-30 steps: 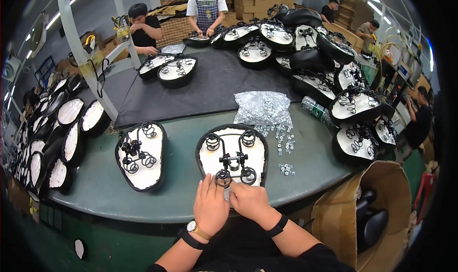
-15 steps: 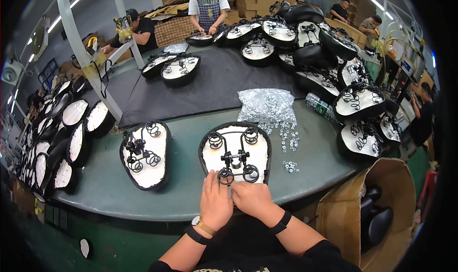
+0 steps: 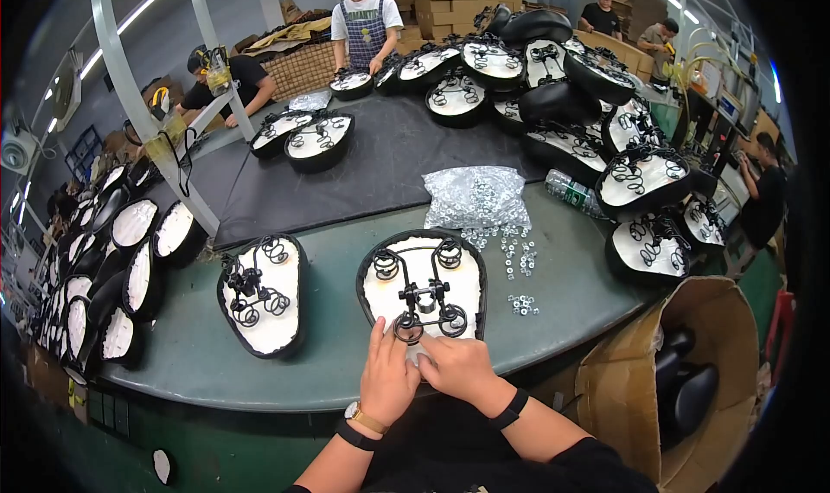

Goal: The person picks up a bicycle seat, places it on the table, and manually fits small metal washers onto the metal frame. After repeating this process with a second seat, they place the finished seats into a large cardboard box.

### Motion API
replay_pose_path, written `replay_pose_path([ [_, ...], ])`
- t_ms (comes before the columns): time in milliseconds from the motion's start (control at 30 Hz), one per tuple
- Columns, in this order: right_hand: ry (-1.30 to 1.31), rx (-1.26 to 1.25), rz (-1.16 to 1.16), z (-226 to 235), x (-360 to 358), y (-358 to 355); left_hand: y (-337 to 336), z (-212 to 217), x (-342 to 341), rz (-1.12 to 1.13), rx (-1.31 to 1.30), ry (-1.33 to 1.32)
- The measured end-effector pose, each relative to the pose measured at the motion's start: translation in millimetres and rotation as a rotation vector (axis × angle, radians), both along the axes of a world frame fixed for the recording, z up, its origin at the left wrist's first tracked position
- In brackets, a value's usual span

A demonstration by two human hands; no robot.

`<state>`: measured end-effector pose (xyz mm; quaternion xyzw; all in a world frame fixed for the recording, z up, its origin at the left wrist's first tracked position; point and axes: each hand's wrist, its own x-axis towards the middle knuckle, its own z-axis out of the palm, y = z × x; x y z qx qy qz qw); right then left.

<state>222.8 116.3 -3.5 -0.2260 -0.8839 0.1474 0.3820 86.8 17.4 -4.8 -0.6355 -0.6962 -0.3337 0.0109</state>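
An upturned bicycle saddle [image 3: 424,272] lies in front of me, its white underside up and its narrow end toward me. On it sits a black spring frame [image 3: 423,295] with coils and a clamp in the middle. My left hand [image 3: 386,379] grips the saddle's near end, its fingers reaching along the side up to a near coil. My right hand [image 3: 456,368] presses against the same end with curled fingers. What its fingertips pinch, if anything, is hidden beneath the coils. Loose nuts [image 3: 522,304] lie to the right of this saddle.
Another upturned saddle [image 3: 264,294] lies to the left. Beyond the nuts are a clear bag of nuts [image 3: 475,197] and a plastic bottle [image 3: 572,192]. Saddles are piled at right [image 3: 644,177] and left [image 3: 134,225]. A cardboard box [image 3: 622,380] stands by my right arm. Co-workers stand around.
The whole view has shifted slightly. My hands stay at the saddle's near end, the fingers moving only a little. Across the table, a co-worker's hands have moved apart.
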Motion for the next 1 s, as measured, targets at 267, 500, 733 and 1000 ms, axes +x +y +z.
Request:
replay_pose_path([
  [267,0.385,-0.493,0.246,21.6,4.8,30.2,-36.5,7.2,-2.3,0.329,0.004,-0.119],
  [500,0.047,-0.753,-0.071,-8.7,49.3,232.8,-27.6,-15.8,-30.7,0.123,-0.148,-0.53],
  [733,-0.695,-0.904,0.21,25.9,-5.1,205.4,-62.1,1.7,-99.3,0.059,-0.285,-0.547],
  [1000,-0.56,-1.17,0.26,1.3,70.1,149.7,-55.2,-17.6,-99.5,0.324,0.166,-0.834],
])
